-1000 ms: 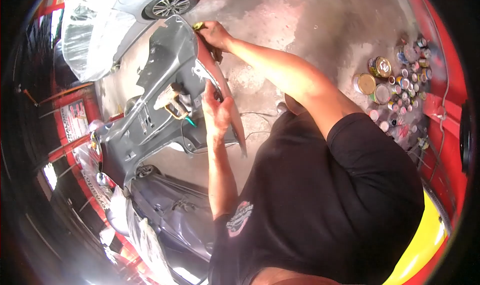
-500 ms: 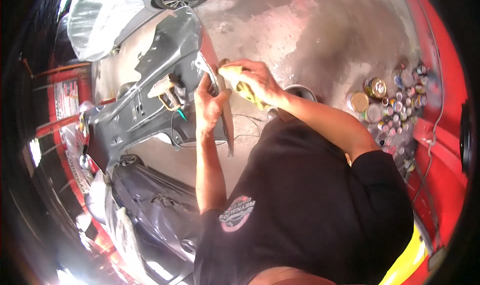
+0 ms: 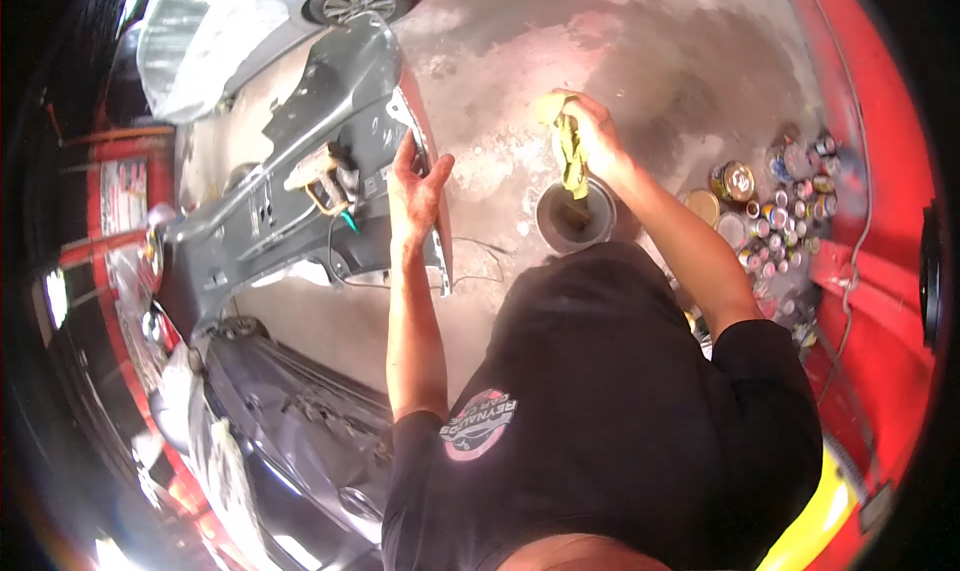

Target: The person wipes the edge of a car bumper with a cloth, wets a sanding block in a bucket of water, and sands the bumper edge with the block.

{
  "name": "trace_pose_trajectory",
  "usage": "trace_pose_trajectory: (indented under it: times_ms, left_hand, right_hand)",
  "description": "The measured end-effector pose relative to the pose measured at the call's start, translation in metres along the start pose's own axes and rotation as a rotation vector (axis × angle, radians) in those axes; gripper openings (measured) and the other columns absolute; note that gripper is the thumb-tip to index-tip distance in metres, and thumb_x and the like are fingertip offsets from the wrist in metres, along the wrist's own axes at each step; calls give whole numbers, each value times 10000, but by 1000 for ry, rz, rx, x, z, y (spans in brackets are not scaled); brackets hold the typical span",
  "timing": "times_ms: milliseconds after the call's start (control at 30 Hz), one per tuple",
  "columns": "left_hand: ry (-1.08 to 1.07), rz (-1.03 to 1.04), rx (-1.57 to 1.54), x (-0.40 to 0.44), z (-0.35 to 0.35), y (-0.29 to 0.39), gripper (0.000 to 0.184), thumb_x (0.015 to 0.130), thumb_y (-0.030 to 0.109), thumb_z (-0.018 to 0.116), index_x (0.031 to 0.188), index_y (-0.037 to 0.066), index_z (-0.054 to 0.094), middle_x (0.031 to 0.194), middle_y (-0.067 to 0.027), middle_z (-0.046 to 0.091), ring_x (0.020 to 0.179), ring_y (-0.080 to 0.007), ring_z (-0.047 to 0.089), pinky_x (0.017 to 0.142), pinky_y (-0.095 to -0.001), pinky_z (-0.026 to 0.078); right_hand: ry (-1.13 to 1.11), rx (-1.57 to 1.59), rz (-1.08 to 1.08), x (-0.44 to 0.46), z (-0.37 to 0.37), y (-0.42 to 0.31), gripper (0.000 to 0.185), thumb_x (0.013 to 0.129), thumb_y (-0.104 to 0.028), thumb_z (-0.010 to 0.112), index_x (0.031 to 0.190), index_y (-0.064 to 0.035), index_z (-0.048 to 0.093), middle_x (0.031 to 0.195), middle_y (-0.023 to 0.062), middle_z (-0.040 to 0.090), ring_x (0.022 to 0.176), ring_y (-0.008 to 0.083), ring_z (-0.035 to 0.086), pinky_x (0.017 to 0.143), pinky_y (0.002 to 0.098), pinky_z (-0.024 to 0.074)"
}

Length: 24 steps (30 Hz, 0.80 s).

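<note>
My left hand holds the near edge of a large dark grey car bumper, its fingers on the inner side and its thumb on the outer side. My right hand is closed around a crumpled yellow cloth, away from the bumper. The cloth hangs down over a grey bucket that has murky contents. On the bumper's inner face lies a tool with a pale body, a teal tip and a cord; I cannot make out its kind.
Several paint cans and small jars stand on the floor at right, beside a red wall. A plastic-covered car is at upper left, a dark car at lower left. A thin cord trails on the floor.
My right hand has moved right with the yellow cloth, from the bumper's edge to over the bucket. My left hand stays at the edge, and the bucket's opening shows more.
</note>
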<state>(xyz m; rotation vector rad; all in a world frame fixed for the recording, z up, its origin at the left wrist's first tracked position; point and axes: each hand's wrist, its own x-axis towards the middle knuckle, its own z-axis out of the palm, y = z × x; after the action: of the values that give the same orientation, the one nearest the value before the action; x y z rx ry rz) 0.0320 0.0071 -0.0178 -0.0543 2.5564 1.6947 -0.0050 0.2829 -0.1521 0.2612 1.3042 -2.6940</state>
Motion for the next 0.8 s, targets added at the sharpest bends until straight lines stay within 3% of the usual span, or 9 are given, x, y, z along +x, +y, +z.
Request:
trace_pose_trajectory:
  times_ms: [67, 200, 267, 367, 433, 500, 567, 633, 800]
  left_hand:
    - [-71, 27, 7, -5, -2, 10, 788, 881, 106, 753, 1559, -72, 392, 1355, -219, 653, 1188, -261, 647, 1015, -356, 509]
    - [-156, 127, 59, -22, -16, -5, 810, 904, 185, 775, 1582, -25, 386, 1452, -207, 580, 1286, -251, 571, 1038, -354, 482]
    - [-170, 77, 41, -32, -24, -13, 934, 902, 293, 812, 1619, -20, 301, 1599, -281, 408, 1439, -329, 454, 1101, -410, 451]
    - [-178, 135, 20, -51, -30, -22, 904, 910, 176, 774, 1625, -28, 259, 1589, -323, 405, 1304, -370, 583, 999, -437, 545]
    - [-220, 131, 16, -63, -33, -22, 936, 922, 236, 797, 1631, -20, 242, 1589, -320, 404, 1308, -366, 584, 1000, -422, 547]
    - [-269, 74, -39, -72, -36, -24, 1002, 919, 366, 815, 1632, -29, 231, 1647, -324, 286, 1488, -384, 387, 1146, -448, 422]
    - [-292, 75, -39, -75, -42, -39, 1000, 931, 345, 806, 1635, -34, 206, 1640, -319, 301, 1473, -383, 410, 1154, -448, 416]
    - [-283, 134, -9, -79, -47, -42, 955, 929, 254, 813, 1637, -8, 228, 1612, -295, 372, 1390, -368, 511, 1063, -425, 512]
    - [-212, 123, -69, -98, -54, -41, 836, 975, 208, 760, 1623, -5, 277, 1626, -280, 355, 1455, -364, 437, 1106, -425, 483]
  right_hand:
    - [57, 166, -1, -19, -13, -11, 228, 965, -120, 563, 1091, 17, 693, 887, 91, 697, 749, 164, 666, 658, 320, 555]
    - [300, 216, -175, -67, -43, 0, 204, 949, -121, 582, 1051, 17, 691, 879, 94, 696, 726, 184, 671, 633, 335, 557]
    - [377, 196, -208, -95, -54, 13, 202, 947, -124, 584, 1046, 17, 690, 881, 95, 697, 732, 183, 673, 640, 332, 559]
    - [480, 186, -209, -141, -52, 30, 203, 947, -132, 586, 1050, 6, 693, 889, 81, 700, 759, 167, 670, 666, 311, 554]
    - [501, 209, -270, -163, -48, 49, 199, 937, -137, 599, 1042, -10, 711, 885, 57, 698, 767, 150, 661, 675, 298, 542]
    - [559, 246, -287, -183, -43, 66, 196, 927, -134, 606, 1028, -22, 730, 881, 32, 690, 763, 130, 647, 673, 295, 523]
    - [606, 224, -259, -200, -36, 79, 200, 922, -137, 612, 1020, -21, 740, 880, 22, 684, 778, 115, 635, 690, 286, 507]
    - [619, 238, -263, -209, -27, 89, 197, 928, -133, 607, 1023, -18, 735, 870, 17, 673, 784, 103, 619, 696, 276, 493]
    - [483, 206, -279, -210, -11, 99, 183, 960, -132, 574, 1014, -23, 711, 862, 0, 650, 755, 78, 592, 668, 266, 482]
